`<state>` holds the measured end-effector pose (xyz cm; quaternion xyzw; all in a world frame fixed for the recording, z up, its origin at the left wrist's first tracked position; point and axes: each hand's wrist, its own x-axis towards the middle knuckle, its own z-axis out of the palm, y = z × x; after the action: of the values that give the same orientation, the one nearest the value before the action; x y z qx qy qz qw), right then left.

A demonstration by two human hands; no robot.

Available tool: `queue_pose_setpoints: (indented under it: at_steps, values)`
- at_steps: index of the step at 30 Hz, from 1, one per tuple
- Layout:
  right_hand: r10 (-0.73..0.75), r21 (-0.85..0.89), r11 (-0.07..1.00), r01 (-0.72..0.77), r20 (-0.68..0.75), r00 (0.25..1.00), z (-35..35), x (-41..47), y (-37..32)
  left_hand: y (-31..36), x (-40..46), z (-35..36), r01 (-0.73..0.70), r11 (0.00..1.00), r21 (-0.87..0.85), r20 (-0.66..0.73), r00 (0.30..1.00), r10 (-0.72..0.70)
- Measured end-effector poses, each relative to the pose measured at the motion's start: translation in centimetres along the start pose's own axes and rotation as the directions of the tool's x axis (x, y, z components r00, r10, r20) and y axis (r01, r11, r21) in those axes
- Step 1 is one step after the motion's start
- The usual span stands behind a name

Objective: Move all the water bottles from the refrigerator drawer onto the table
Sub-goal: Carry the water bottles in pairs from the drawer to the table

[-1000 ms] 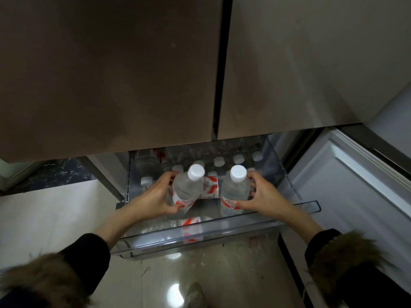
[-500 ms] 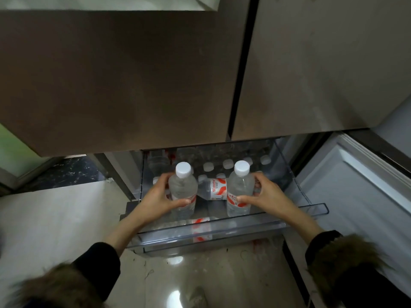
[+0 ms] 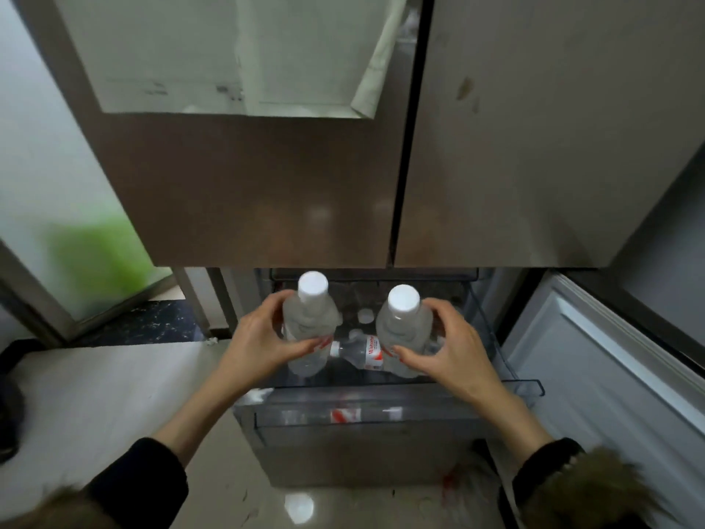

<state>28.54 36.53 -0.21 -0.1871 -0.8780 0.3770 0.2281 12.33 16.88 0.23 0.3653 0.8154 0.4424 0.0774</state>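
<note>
ok so both bottles are up out of the refrigerator drawer [image 3: 522, 385] now, half a second ago they sat lower, down by the others. My left hand [image 3: 259, 347] is wrapped round the left water bottle [image 3: 311, 324], my right hand [image 3: 448, 349] round the right water bottle [image 3: 404, 330], both upright, white caps up. So 2 are headed for the table, which I can't see from here. 1 bottle lying sideways [image 3: 360, 353] plus a few caps are left in there. Pale glossy floor [image 3: 95, 395], brown fridge doors [image 3: 267, 185] shut above
</note>
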Motion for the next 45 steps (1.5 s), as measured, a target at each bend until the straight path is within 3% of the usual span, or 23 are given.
queue_pose_setpoints:
  at_steps: [4,8,12,16,22,28,33,41,45]
  values:
    - [-0.008,0.328,0.944,0.044,-0.111,0.994,-1.4,-0.9,-5.4,3.9,-2.9,-4.1,0.008,0.937,-0.349,-0.207,0.975,-0.085]
    - [0.003,0.598,0.801,0.014,-0.028,1.0,-0.6,-1.2,-11.2,5.9,-5.7,-7.7,0.02,0.823,-0.567,-0.379,0.881,-0.283]
    - [-0.049,0.629,0.777,-0.031,0.11,0.993,3.3,-3.0,-15.5,5.0,-10.8,-11.0,0.013,0.823,-0.568,-0.472,0.814,-0.339]
    - [-0.124,0.582,0.812,-0.042,0.243,0.962,9.1,-5.9,-19.8,1.6,-18.6,-15.1,0.107,0.836,-0.539,-0.485,0.771,-0.412]
    - [-0.261,0.557,0.83,-0.008,0.402,0.878,20.1,-11.7,-29.2,-3.7,-32.5,-23.3,0.162,0.826,-0.541,-0.619,0.588,-0.521]
    - [-0.372,0.597,0.801,-0.047,0.558,0.742,33.0,-20.6,-41.1,-8.8,-48.5,-32.8,0.277,0.825,-0.493,-0.702,0.434,-0.565]
    - [-0.476,0.613,0.788,-0.047,0.657,0.585,42.3,-28.0,-49.8,-11.3,-59.9,-39.3,0.377,0.783,-0.495,-0.77,0.227,-0.596]
    - [-0.604,0.628,0.777,0.044,0.723,0.336,54.2,-35.4,-59.6,-16.7,-72.2,-46.5,0.385,0.682,-0.622,-0.757,-0.074,-0.649]
    - [-0.637,0.626,0.769,0.129,0.733,0.239,60.5,-37.3,-63.5,-20.7,-75.9,-50.4,0.399,0.657,-0.64,-0.754,-0.163,-0.636]
